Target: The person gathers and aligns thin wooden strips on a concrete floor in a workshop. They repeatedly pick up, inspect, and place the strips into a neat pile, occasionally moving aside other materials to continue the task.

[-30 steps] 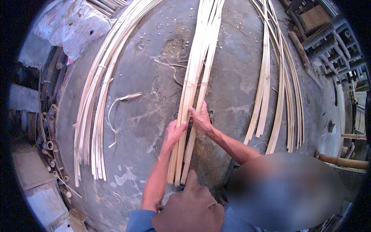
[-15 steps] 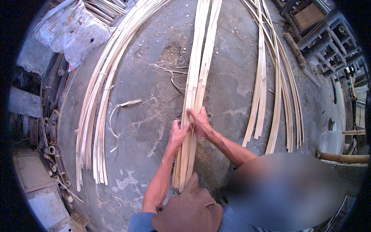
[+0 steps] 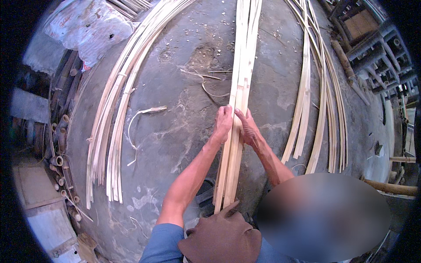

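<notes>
A bundle of long pale bamboo strips (image 3: pixel 237 94) runs from near my body to the far edge of the picture. My left hand (image 3: pixel 224 124) is closed around its left side. Opposite it, my right hand (image 3: pixel 249 127) grips the right side, with the thumb lying over the strips. Both palms press the bundle between them, and the fingers underneath are hidden. The near ends of the strips reach a brown cloth (image 3: pixel 221 232) in front of my body.
More bamboo strips lie on the concrete floor (image 3: pixel 184 144), one group (image 3: pixel 115 96) at left, another (image 3: pixel 322 105) at right. A thin peeled strand (image 3: pixel 140 112) curls at left. Bamboo poles (image 3: pixel 57 161) line the left side; a wooden rack (image 3: pixel 372 52) stands far right.
Both hands have moved farther along the bundle. The strips, fanned apart before, are now squeezed closer together, and the bundle has shifted right in the picture.
</notes>
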`<state>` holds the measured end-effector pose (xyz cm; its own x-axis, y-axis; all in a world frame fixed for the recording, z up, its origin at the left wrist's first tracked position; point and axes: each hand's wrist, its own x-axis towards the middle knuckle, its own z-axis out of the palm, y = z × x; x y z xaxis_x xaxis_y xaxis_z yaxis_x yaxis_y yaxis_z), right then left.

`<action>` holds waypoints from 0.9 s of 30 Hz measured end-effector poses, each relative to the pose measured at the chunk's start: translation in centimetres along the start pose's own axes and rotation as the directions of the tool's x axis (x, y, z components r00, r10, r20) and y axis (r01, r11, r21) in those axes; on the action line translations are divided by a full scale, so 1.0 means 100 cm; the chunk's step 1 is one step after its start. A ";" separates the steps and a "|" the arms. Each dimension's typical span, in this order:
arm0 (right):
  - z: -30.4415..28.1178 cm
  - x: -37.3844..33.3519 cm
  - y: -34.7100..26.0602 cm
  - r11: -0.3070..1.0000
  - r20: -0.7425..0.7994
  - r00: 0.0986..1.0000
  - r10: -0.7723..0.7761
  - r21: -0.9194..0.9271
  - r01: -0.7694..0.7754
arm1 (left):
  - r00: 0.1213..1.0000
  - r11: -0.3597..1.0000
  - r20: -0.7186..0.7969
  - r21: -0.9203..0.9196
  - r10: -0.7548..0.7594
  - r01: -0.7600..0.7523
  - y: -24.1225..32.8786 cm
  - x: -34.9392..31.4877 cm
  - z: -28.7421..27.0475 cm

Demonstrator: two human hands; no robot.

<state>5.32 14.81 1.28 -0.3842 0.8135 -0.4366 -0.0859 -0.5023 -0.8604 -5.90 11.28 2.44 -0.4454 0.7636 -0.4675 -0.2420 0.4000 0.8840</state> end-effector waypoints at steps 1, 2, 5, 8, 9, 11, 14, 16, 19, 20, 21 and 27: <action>0.003 0.000 0.004 0.997 -0.033 0.998 -0.046 0.052 0.048 | 0.999 0.996 -0.047 -0.084 -0.022 0.018 0.003 -0.002 0.003; 0.009 0.004 0.008 0.998 -0.033 0.997 -0.064 0.006 0.065 | 0.996 0.991 -0.083 -0.131 -0.028 0.017 -0.015 0.014 0.002; 0.016 0.009 0.016 0.994 -0.063 0.994 -0.092 -0.071 0.087 | 0.983 0.989 -0.178 -0.131 0.046 -0.071 -0.022 0.019 0.010; 0.031 0.012 0.006 0.996 -0.071 0.993 -0.090 -0.002 0.090 | 0.868 0.890 -0.206 0.167 0.452 -0.424 -0.017 0.057 -0.007; 0.027 0.016 0.007 0.997 -0.074 0.994 -0.078 0.024 0.080 | 0.781 0.768 -0.125 0.332 0.612 -0.548 -0.011 0.066 -0.009; 0.038 0.020 0.001 0.993 -0.018 0.998 -0.068 0.095 0.069 | 0.572 0.462 0.109 0.476 0.813 -0.748 -0.012 0.094 -0.031; 0.041 0.016 -0.003 0.984 -0.014 0.999 -0.032 0.177 0.034 | 0.614 0.259 0.479 0.615 0.627 -0.745 -0.015 0.111 -0.046; 0.039 0.015 -0.007 0.986 -0.005 1.000 -0.003 0.165 0.004 | 0.668 0.258 0.501 0.659 0.551 -0.707 -0.024 0.111 -0.070; 0.046 0.018 -0.022 0.999 0.000 1.000 -0.011 0.038 0.011 | 0.582 0.426 -0.004 0.684 0.813 -0.592 -0.039 0.090 -0.162; 0.019 0.031 -0.031 0.998 -0.033 0.998 -0.052 -0.028 0.051 | 0.659 0.513 -0.083 0.702 0.748 -0.495 -0.020 0.075 -0.176; 0.018 0.041 -0.037 0.994 -0.006 0.997 -0.076 -0.079 0.075 | 0.438 0.332 -0.189 0.901 0.879 -0.278 -0.024 0.064 -0.215; 0.028 0.089 -0.059 0.991 0.073 0.990 -0.124 0.058 0.120 | 0.834 0.844 -0.309 0.447 0.458 -0.298 -0.013 -0.041 -0.218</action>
<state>-0.18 24.23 3.21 -0.4365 0.8461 -0.3058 -0.1848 -0.4169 -0.8899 -22.58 -3.40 3.08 -0.7481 0.6634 0.0132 0.3137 0.3361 0.8880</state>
